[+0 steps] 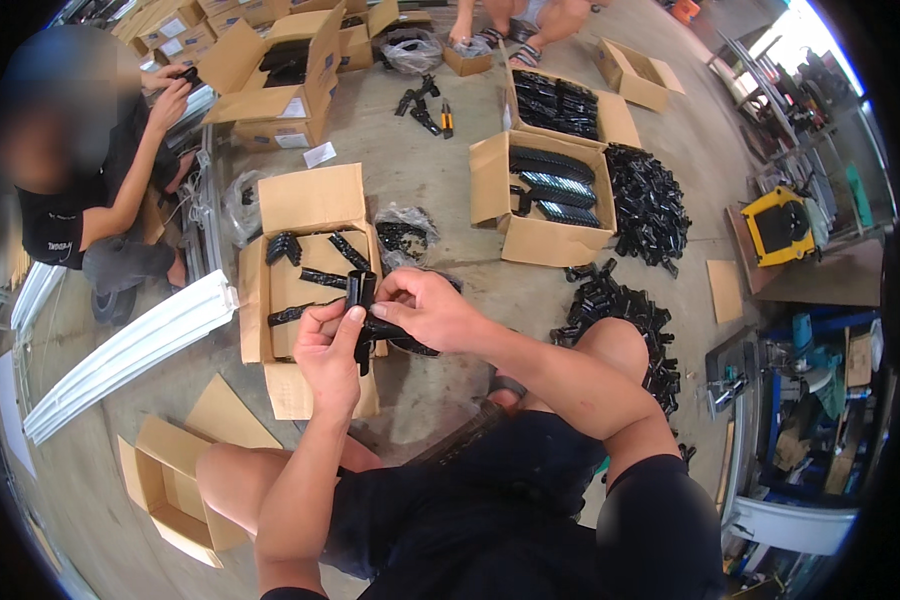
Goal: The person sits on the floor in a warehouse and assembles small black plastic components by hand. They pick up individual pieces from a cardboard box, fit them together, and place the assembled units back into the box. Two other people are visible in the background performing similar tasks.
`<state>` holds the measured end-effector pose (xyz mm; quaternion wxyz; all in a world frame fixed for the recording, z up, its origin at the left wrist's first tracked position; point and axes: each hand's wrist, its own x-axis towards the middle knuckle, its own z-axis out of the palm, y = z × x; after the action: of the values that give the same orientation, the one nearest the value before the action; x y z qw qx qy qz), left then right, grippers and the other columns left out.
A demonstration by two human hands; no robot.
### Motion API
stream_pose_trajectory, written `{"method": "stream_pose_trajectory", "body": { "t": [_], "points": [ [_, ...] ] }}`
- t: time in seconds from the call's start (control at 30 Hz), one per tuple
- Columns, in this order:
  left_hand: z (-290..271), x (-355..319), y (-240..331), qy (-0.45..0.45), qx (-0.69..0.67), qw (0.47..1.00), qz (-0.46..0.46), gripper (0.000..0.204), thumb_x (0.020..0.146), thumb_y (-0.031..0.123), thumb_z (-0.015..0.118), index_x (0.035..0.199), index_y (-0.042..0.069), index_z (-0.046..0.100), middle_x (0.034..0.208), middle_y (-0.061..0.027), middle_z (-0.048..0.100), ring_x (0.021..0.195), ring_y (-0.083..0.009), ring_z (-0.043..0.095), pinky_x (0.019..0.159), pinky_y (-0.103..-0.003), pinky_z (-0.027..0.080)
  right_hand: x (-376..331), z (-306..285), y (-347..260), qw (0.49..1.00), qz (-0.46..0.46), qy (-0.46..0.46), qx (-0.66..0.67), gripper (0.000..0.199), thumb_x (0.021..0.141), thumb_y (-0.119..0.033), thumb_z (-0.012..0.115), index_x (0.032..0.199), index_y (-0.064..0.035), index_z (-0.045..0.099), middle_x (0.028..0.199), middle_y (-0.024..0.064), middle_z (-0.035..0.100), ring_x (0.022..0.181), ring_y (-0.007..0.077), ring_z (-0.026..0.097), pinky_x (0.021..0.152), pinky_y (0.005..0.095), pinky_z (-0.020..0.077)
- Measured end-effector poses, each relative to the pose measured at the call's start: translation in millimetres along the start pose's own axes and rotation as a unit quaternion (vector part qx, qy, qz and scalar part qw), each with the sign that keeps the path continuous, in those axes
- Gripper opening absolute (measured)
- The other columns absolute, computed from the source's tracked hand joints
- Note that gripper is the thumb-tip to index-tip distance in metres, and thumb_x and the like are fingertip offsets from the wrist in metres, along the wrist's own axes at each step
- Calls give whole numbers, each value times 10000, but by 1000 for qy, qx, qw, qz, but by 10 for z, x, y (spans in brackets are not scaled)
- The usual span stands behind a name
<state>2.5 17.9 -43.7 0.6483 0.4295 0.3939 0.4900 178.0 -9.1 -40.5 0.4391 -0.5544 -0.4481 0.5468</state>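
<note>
Joining two black plastic brackets by hand above the near carton.

The left hand (328, 352) pinches the upright black bracket (358, 292) between thumb and curled fingers; the right hand (428, 308) pinches its top edge, with the mating bracket (395, 335) lying crosswise beneath. Judged best practice: align the parts squarely, support from below, and press evenly over the open cardboard box (305, 205).

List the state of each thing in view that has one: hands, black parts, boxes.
Left hand: closed on the black plastic part, thumb up.
Right hand: gripping the same part from the right.
Black plastic part: held upright between both hands.
Brown cardboard box below the hands: open, a few black pieces inside.
Cardboard box further right: open, filled with stacked black pieces.
Small cardboard box by the left knee: open; contents not visible.
</note>
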Motion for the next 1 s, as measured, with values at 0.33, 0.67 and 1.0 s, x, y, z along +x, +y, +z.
{"method": "stream_pose_trajectory", "body": {
  "t": [0.33, 0.67, 1.0],
  "points": [
    [-45, 15, -95, -8, -3, 1000, 16, 145, 951, -2, 709, 1066, -5, 621, 951, -85, 733, 809, -68, 658, 740, -201, 516, -25, -15, -8, 984, -84, 54, -145, 181, 942, -150, 726, 957, 11, 645, 884, 89, 616, 832, 171, 616, 753, 323, 521],
    [-8, -8, -77, -10, 13, 1000, 26, 117, 958, 6, 697, 1051, -2, 625, 904, -80, 731, 761, -72, 655, 684, -205, 518, -93, -21, -76, 994, -49, 30, -93, 290, 913, -254, 744, 957, 30, 709, 969, 194, 682, 878, 318, 683, 781, 395, 529],
    [-56, -1, -122, -2, 3, 1000, 27, 95, 981, 11, 660, 1065, 28, 619, 937, -47, 710, 806, -88, 659, 742, -226, 529, -35, -6, 31, 974, -146, 65, -160, 198, 901, -159, 748, 966, 9, 668, 890, 119, 625, 794, 230, 636, 740, 347, 522]
  ]
}}
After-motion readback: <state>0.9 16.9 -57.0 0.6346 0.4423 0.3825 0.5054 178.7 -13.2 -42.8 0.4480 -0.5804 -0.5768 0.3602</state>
